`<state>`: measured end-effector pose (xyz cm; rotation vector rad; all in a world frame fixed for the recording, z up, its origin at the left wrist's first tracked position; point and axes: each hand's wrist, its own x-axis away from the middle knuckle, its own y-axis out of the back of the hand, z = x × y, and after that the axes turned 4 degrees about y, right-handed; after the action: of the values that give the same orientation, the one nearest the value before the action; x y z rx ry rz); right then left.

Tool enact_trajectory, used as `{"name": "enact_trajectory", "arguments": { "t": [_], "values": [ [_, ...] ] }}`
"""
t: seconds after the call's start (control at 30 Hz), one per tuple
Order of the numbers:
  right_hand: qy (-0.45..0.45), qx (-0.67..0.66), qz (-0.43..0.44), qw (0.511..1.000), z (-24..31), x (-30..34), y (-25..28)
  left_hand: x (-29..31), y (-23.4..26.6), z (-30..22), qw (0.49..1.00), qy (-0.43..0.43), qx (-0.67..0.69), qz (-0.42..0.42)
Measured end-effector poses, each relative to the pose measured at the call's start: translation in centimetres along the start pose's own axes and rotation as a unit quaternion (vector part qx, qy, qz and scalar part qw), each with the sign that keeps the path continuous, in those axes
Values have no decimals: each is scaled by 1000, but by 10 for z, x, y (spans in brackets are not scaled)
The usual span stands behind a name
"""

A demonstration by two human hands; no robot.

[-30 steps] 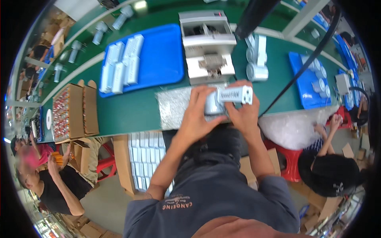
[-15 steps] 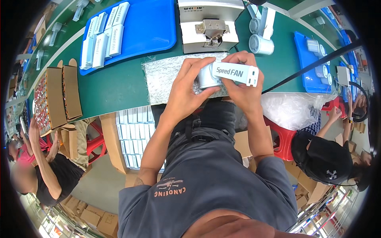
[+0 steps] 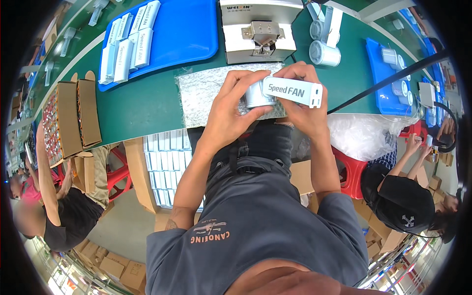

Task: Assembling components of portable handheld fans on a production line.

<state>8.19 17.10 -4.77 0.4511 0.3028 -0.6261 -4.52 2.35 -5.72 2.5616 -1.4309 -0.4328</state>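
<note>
A: Head view. Where was the piece?

B: Pale-blue plastic handheld unit, with a drum-shaped head and a straight, box-section handle. Held in front of the silver-and-white, box-shaped metal machine, on the wearer's side. A crinkled sheet of clear bubble wrap lay in front of the machine, under the hands; couldn't tell whether the unit touched it.

A: Grip?

B: Both hands grasping the unit. Bare left hand: fingers and thumb curled round the drum-shaped head. Bare right hand: thumb near the joint, fingers behind the handle.

A: Good handling, in your judgement?

B: Left steadying, right supporting close to the joint, so the handle wasn't levered. Firm but light; smooth casing looked easy to slip or scuff.

A: Surroundings?

B: Left of the machine, glossy blue plastic tray with pale-blue rectangular parts. Right of the machine, a cluster of pale-blue drum-headed units.
</note>
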Motion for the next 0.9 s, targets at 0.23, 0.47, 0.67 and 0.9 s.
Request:
{"name": "enact_trajectory", "arguments": {
  "t": [0.23,0.47,0.67,0.9],
  "values": [
    [-20,-24,12,999,1,0,-2,0,-6,-5,999,-18,-26,-15],
    [9,-5,0,1000,2,-6,-6,-3,-7,2,997,-44,-37,-61],
    [-20,2,30,999,10,-10,-2,-5,-9,3,994,-58,-62,-68],
    [-7,194,-13,981,30,4,6,-2,-16,3,991,-15,-79,-110]
  ]
}}
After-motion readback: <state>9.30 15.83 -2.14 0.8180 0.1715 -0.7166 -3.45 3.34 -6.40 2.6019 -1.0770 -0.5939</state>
